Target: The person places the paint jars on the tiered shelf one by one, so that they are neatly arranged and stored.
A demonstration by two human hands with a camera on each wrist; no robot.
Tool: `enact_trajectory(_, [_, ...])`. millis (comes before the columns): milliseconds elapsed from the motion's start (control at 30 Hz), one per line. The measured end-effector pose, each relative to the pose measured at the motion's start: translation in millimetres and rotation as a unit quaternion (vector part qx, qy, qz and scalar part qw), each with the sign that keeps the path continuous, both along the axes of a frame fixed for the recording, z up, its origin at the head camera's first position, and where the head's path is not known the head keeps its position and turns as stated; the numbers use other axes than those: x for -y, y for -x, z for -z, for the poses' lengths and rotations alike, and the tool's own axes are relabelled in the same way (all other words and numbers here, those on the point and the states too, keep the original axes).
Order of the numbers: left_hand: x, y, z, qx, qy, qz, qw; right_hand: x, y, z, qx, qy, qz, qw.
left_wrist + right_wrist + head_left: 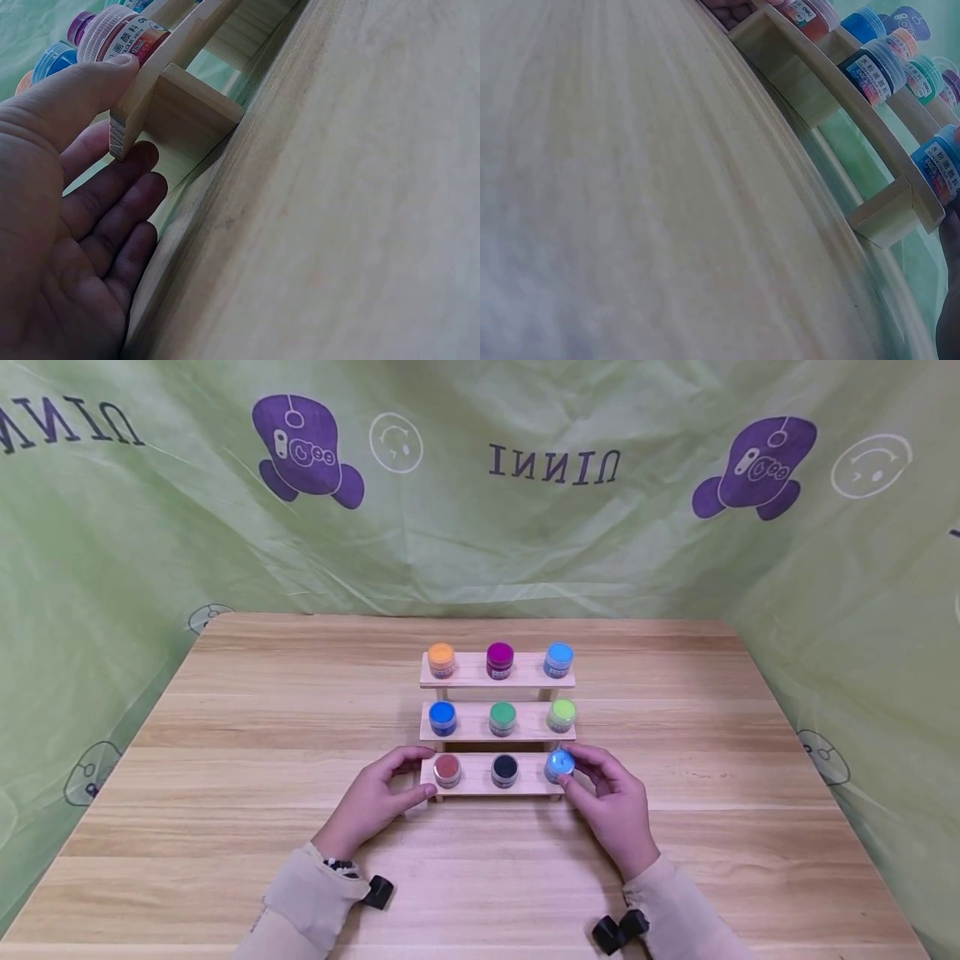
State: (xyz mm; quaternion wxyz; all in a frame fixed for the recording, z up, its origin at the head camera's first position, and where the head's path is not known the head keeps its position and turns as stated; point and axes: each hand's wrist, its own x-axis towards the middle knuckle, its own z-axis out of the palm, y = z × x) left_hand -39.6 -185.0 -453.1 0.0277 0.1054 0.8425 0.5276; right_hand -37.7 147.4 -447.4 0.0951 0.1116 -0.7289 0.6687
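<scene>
A three-step wooden stand holds small paint jars in rows. My left hand grips the left end of the lowest step; in the left wrist view the thumb lies on top, beside the red-brown paint jar. My right hand pinches a light blue paint jar at the right end of that step, thumb in front and fingers behind. Only a dark edge of this hand shows in the right wrist view, beside the blue jar. A black paint jar sits mid-step.
On the middle step stand blue, green and lime jars. Orange, purple and light blue ones line the top step. A green printed curtain encloses the wooden table.
</scene>
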Motion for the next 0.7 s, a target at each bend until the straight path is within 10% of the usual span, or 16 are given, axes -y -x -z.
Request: enact_trajectory(700, [0.6, -0.1, 6.3, 0.001, -0.007, 0.000, 1.0000, -4.7, 0.5, 3.1, -0.010, 0.005, 0.029, 0.9995])
